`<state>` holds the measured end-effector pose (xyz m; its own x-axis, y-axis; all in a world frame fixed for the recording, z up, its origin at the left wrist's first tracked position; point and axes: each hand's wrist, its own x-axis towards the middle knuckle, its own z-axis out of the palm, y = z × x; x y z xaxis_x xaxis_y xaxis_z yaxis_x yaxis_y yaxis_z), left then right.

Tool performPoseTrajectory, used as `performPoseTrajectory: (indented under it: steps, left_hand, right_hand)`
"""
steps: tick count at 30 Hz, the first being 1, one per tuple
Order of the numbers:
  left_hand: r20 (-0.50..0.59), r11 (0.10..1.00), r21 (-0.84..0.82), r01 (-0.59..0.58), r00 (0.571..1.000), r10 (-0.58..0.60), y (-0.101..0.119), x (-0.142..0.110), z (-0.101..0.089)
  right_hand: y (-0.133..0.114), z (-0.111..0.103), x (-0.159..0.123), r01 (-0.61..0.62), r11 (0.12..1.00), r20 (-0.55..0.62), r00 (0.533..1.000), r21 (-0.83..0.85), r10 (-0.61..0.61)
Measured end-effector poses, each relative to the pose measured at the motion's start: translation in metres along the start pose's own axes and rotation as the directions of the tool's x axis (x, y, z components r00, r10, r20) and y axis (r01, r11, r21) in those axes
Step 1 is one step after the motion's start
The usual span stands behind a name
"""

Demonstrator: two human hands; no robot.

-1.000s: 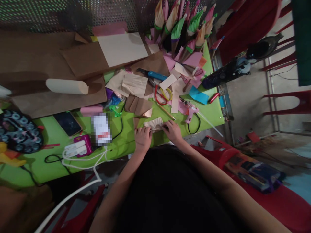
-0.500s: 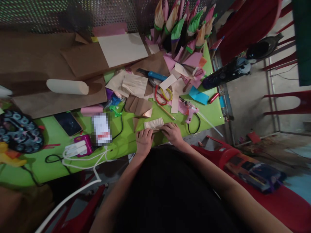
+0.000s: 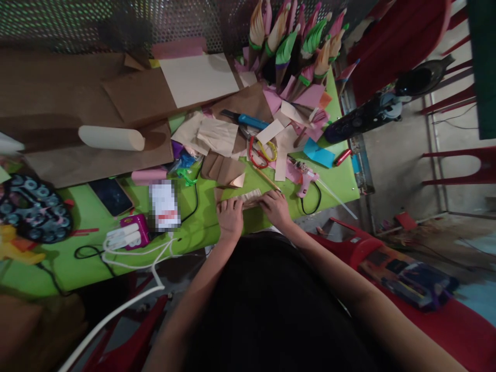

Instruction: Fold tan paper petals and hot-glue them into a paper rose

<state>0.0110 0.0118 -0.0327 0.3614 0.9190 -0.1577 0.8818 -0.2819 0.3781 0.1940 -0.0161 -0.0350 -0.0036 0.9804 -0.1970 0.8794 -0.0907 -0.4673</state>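
Note:
At the table's near edge, my left hand (image 3: 231,217) is closed on the left end of a piece of pleated cream paper (image 3: 251,196) with a brown paper edge along its near side. My right hand (image 3: 276,207) grips the right end, fingers bent over it. Only a narrow cream strip shows between the hands; their fingers hide the rest. A small brown paper piece (image 3: 218,194) pokes out by my left fingers. Just beyond lie folded brown paper (image 3: 225,169) and a pencil (image 3: 267,179). The pencil's near tip is beside my right fingers.
Scissors (image 3: 259,159), a blue cutter knife (image 3: 250,120) and paper scraps lie farther back. A pink glue gun (image 3: 307,182) is at right, a phone (image 3: 111,197) and white cable (image 3: 155,266) at left. Paper cones (image 3: 284,54) stand behind; a dark bottle (image 3: 349,124) is at the right edge.
Less of the cream pleats shows now, as the brown edge and my left fingers have moved up over them. The whole view has shifted slightly right.

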Motion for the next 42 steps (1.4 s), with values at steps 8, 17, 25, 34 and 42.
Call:
performPoseTrajectory:
  steps: [8,17,25,34,42]
  left_hand:
    - [0.022,0.991,-0.014,-0.129,0.991,0.13,-0.003,-0.017,-0.003]
    - [-0.002,1.0,-0.022,-0.016,1.0,0.016,0.0,0.002,-0.002]
    - [0.0,0.995,0.065,-0.078,0.997,0.078,0.007,0.009,-0.017]
    - [0.069,0.986,-0.084,-0.141,0.987,0.147,0.001,-0.005,-0.009]
    - [-0.225,0.95,-0.098,0.297,0.923,-0.311,-0.02,-0.003,-0.017]
  right_hand:
    - [0.004,-0.002,-0.003,0.053,0.998,0.056,0.997,0.029,-0.055]
    - [-0.002,-0.006,0.02,0.047,0.999,0.007,0.999,-0.01,-0.047]
    - [-0.013,-0.016,0.02,0.133,0.987,0.062,0.99,-0.092,-0.127]
    - [-0.014,-0.007,0.009,0.198,0.975,0.095,0.974,0.103,-0.208]
    - [-0.022,-0.018,0.012,0.126,0.925,-0.012,0.991,0.358,-0.131]
